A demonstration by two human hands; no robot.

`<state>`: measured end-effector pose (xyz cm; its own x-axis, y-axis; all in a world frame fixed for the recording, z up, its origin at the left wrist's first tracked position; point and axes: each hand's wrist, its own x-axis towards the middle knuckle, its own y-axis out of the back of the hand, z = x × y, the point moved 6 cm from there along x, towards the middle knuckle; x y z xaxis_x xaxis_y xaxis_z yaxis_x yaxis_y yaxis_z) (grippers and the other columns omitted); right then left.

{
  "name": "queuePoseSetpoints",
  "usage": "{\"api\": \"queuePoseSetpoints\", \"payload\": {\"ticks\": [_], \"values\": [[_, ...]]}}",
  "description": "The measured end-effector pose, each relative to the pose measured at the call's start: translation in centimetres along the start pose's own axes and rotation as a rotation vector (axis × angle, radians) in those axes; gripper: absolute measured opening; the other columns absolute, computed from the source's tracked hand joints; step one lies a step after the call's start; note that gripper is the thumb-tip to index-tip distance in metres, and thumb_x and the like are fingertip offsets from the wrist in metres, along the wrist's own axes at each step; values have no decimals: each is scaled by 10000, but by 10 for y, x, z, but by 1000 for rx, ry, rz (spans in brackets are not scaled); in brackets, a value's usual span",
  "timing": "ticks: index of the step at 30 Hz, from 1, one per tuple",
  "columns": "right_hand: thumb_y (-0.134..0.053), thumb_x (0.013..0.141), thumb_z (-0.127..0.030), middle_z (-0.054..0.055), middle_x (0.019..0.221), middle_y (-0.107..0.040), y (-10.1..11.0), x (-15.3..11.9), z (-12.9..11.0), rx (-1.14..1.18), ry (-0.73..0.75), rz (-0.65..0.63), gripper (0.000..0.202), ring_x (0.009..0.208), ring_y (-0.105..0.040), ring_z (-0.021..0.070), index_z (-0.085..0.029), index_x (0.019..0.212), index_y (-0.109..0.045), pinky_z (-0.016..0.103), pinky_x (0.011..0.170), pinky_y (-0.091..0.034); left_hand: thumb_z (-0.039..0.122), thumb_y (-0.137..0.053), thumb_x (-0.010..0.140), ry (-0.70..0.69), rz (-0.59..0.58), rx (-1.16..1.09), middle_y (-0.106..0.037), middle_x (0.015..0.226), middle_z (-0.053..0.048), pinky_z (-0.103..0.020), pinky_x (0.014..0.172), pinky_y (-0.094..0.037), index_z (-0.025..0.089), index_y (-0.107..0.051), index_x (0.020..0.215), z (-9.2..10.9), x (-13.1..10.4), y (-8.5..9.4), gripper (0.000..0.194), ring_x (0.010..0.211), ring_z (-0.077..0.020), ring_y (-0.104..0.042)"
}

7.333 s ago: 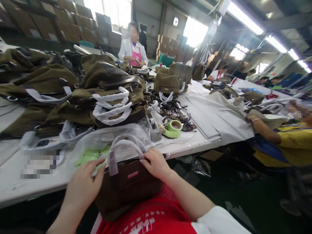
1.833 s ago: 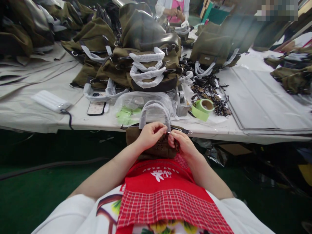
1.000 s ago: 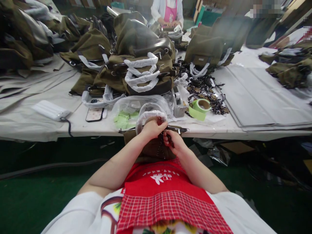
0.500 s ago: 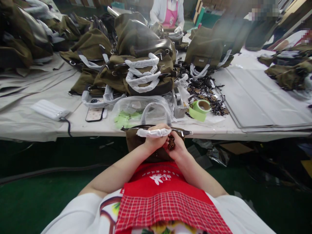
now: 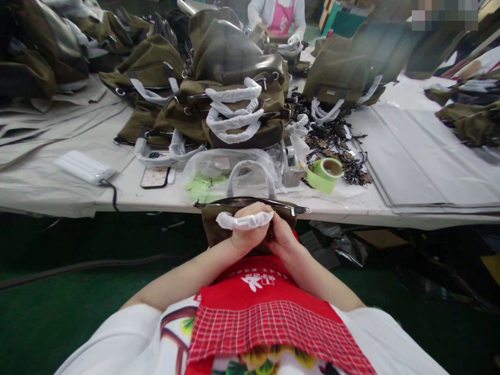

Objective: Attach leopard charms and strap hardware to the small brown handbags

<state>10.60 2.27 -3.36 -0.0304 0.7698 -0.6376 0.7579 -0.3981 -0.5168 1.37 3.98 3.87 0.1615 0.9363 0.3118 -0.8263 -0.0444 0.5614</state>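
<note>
Left hand (image 5: 250, 237) inside white-wrapped handle (image 5: 244, 221), its grip hidden, cannot tell, right hand (image 5: 283, 238) grip closed on dark tag (image 5: 270, 231), olive bag (image 5: 213, 225) at near tabletop (image 5: 128, 194) edge

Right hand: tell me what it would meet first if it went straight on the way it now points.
The right hand would most likely meet the left hand, right beside it at the white-wrapped handle. Whether they already touch is hard to tell.
</note>
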Motion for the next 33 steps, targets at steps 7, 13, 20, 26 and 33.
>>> {"api": "queuePoseSetpoints", "payload": {"ticks": [7,13,20,26,33], "values": [[-580,742,-278,-41,550,-436,-9,-10,-16,-62,179,-172,227,508,-395,105,-215,584,-430,223,480,-364,356,-582,877,205,75,-99,-718,822,-44,-338,830,-533,207,-642,803,-26,0,0,177,819,-199,-679],[-562,855,-417,-36,592,-505,-11,-12,-33,-311,423,-246,260,530,-445,119,-222,686,-535,245,528,-379,410,-711,743,670,35,-742,-705,755,-31,-313,701,-563,165,-634,793,-56,1,-15,262,719,-177,-676],[-628,857,-405,20,687,-686,9,-26,-109,-1128,853,7,217,664,-617,201,-227,769,-715,307,676,-451,457,-768,708,669,57,-690,-709,826,-43,-309,595,-612,174,-648,850,-52,3,-4,339,782,-216,-702],[-550,899,-431,72,802,-696,19,-48,-158,-1297,1155,265,275,711,-623,218,-193,889,-686,339,698,-488,402,-695,797,596,-23,-656,-714,937,-58,-392,696,-642,192,-632,967,-51,7,-4,277,896,-239,-711],[-672,795,-446,169,1190,-664,4,-19,-120,-1866,1030,-62,533,1141,-569,353,-158,1239,-609,513,1045,-367,253,-742,744,-8,-383,-246,-605,1368,-101,-456,1129,-424,244,-602,1282,-1,-25,-1,556,1279,-280,-560]]}}
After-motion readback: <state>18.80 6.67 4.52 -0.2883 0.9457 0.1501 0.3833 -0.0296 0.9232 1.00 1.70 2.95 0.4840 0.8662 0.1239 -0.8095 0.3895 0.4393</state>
